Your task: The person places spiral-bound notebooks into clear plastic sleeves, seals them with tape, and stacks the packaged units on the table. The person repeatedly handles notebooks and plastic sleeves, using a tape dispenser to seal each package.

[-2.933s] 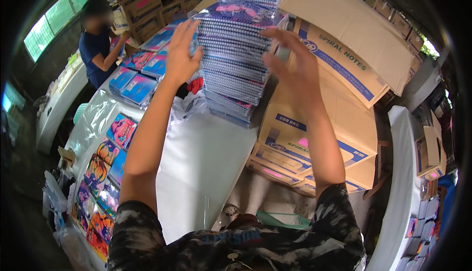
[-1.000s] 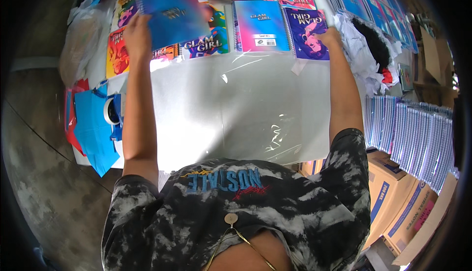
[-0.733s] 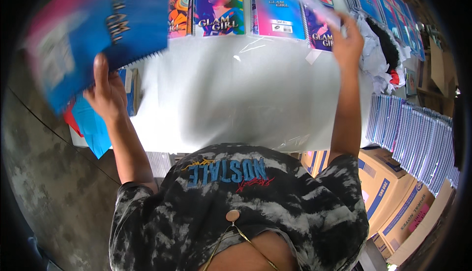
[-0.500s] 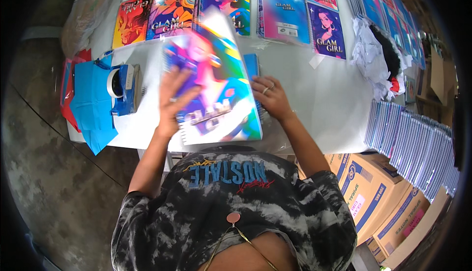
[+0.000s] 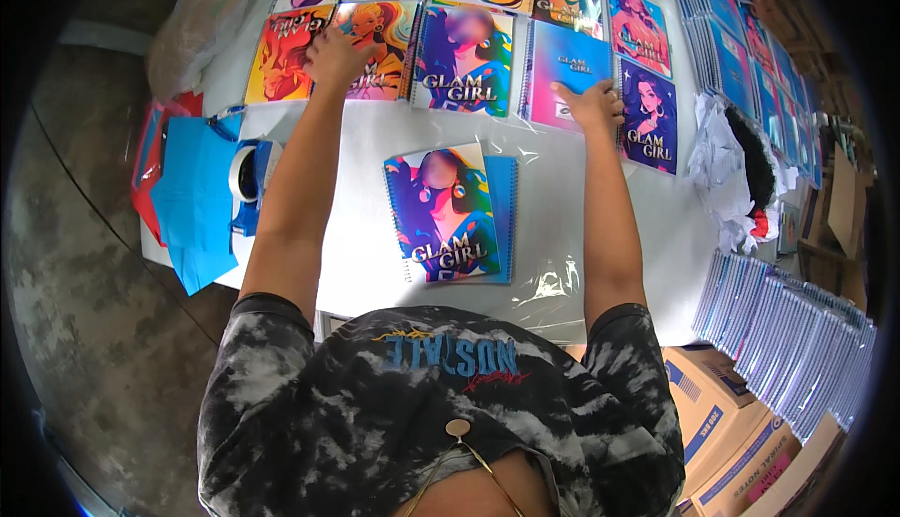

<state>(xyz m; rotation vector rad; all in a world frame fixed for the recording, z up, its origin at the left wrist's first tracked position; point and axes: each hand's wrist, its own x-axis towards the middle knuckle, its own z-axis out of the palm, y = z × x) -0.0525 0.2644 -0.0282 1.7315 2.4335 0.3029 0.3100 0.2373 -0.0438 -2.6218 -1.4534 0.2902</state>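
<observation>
left grip, fingers spread, over orange-and-purple notebook; right grip, closure not discernible, at blue-pink notebook; nearer the body, between both grips, two overlapped notebooks on white worktop; right of right grip, purple notebook; beyond it, crumpled white wrapping.

head-worn fisheye looks down over the table
</observation>
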